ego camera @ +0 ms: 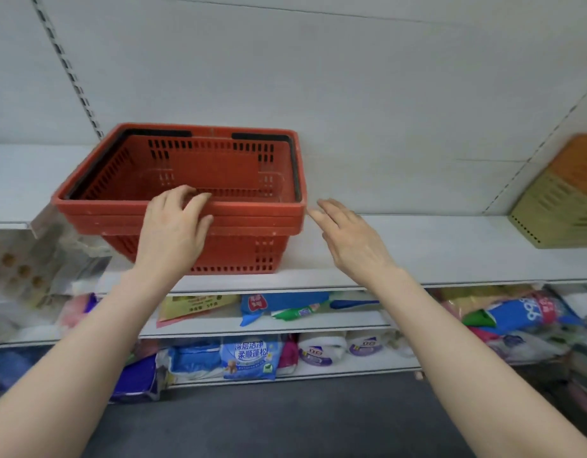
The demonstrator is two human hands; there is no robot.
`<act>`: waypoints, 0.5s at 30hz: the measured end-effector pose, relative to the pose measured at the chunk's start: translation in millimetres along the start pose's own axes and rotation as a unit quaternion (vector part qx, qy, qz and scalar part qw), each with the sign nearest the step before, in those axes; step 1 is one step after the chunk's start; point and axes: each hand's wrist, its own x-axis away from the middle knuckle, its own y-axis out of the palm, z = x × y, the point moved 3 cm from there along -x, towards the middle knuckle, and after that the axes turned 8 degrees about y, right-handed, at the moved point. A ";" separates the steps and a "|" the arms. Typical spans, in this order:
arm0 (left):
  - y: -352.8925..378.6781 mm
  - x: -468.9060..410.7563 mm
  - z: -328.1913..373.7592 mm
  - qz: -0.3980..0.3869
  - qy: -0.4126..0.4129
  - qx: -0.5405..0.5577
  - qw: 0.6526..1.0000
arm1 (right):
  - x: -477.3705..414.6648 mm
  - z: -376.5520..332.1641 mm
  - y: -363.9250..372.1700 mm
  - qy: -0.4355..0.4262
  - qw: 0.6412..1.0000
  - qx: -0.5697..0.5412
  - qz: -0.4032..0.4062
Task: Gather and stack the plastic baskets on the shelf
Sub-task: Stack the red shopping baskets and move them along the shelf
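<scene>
Left hand (176, 223) gripping stacked red baskets' (252, 213) near rim; right hand (348, 239) open, empty

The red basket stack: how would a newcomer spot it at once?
Find the white top shelf. At its left end sits the red basket stack, nested with black handles, and the left hand grips its front rim. The other baskets, far right, are orange and olive.

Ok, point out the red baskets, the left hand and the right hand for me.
red baskets (252, 216): head view, front rim of the nested stack.
left hand (173, 233): head view, back of the hand, fingers over the front rim.
right hand (355, 239): head view, back of the open hand, beside the stack.
</scene>
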 end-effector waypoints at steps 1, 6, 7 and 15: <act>2.3 -2.2 28.6 0.015 0.017 0.017 1.000 | 15.3 18.5 -2.8 0.007 1.000 0.002 0.001; 46.5 -17.4 193.6 0.000 0.076 0.134 0.988 | 115.4 146.1 -17.9 0.106 0.994 0.007 -0.021; 60.9 -21.8 227.5 -0.021 0.079 0.158 0.984 | 137.4 175.9 -19.3 0.135 0.990 0.003 -0.031; 148.3 -75.2 468.4 -0.180 0.117 0.285 0.934 | 281.2 386.6 -67.8 0.344 0.937 -0.011 -0.051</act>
